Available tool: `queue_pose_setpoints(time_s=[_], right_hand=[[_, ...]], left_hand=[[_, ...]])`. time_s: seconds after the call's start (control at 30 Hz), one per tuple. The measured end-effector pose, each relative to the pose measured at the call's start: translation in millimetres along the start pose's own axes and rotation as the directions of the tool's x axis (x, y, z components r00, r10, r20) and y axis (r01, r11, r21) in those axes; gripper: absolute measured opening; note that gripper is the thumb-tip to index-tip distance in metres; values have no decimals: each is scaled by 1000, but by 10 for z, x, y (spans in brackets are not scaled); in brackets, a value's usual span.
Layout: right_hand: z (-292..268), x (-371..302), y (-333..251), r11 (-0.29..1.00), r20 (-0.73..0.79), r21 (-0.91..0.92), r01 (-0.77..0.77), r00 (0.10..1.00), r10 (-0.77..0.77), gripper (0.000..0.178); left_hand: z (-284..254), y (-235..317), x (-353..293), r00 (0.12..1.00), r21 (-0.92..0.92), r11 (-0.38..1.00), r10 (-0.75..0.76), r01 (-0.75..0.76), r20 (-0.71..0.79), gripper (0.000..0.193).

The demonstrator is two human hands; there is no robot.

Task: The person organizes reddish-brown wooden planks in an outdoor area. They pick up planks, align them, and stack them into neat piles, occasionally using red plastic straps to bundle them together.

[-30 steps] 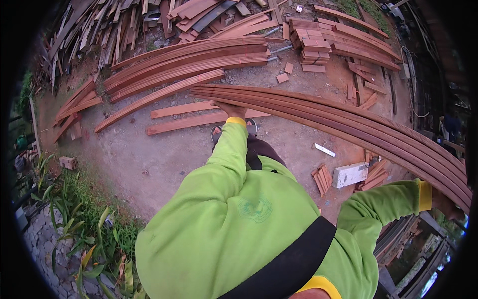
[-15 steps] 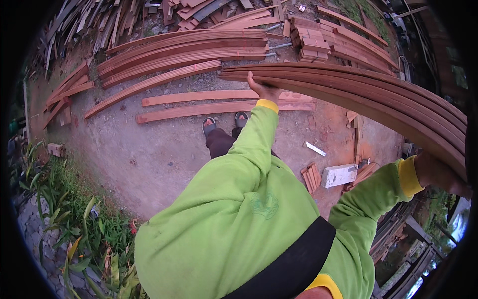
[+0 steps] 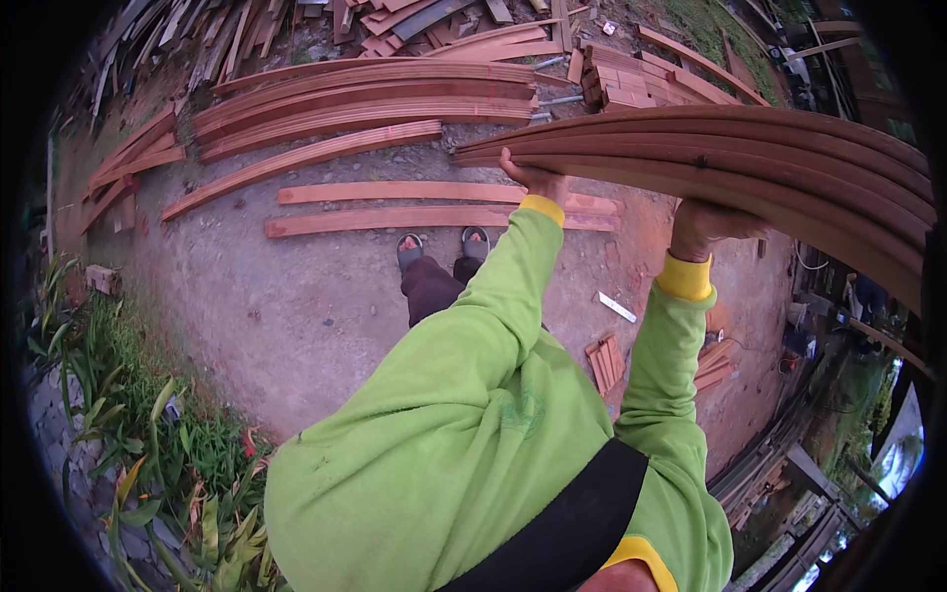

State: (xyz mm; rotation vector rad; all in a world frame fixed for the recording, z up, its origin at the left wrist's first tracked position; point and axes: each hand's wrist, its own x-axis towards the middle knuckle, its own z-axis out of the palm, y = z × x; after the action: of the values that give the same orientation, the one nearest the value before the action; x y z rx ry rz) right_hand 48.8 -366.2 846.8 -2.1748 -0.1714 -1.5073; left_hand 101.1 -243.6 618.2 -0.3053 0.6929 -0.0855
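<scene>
A bundle of long reddish-brown wooden planks is held up in front of me, running from upper centre out to the right rim. My left hand grips its left end from below, thumb up along the near side. Farther along, my right hand is closed under the lower edge, its fingers partly hidden beneath the wood. On the ground behind my left wrist lie two lighter planks, side by side just beyond my feet.
Stacked planks lie at the far left, with a shorter timber stack at the far right. Scrap wood is heaped behind. A white strip and short wood pieces rest on the ground at right. Plants border the near left.
My right hand has moved left and inward along the planks, from near the right rim toward my left hand. The bundle has tilted, showing more of its near side.
</scene>
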Motion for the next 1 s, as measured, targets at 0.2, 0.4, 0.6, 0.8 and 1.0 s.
queue_pose_setpoints(time_s=[0.2, 0.4, 0.6, 0.8, 1.0], right_hand=[[161, -461, 711, 970, 92, -188, -157, 980, 176, 60], [1097, 289, 165, 808, 400, 419, -414, 883, 245, 86], [1308, 745, -229, 918, 270, 342, -202, 957, 110, 77], [1327, 1196, -766, 795, 331, 547, -263, 940, 83, 75], [862, 2810, -1418, 730, 31, 684, -9, 999, -16, 59]], left_hand=[[90, 150, -93, 821, 190, 830, -434, 525, -370, 98], [1517, 614, -426, 974, 975, 50, 78, -218, 214, 84], [3978, -550, -2104, 140, 329, 372, -451, -868, 881, 88], [4787, -556, -2407, 41, 158, 257, -409, -953, 912, 67], [4709, -512, -2522, -3, 79, 204, -373, -976, 928, 60]])
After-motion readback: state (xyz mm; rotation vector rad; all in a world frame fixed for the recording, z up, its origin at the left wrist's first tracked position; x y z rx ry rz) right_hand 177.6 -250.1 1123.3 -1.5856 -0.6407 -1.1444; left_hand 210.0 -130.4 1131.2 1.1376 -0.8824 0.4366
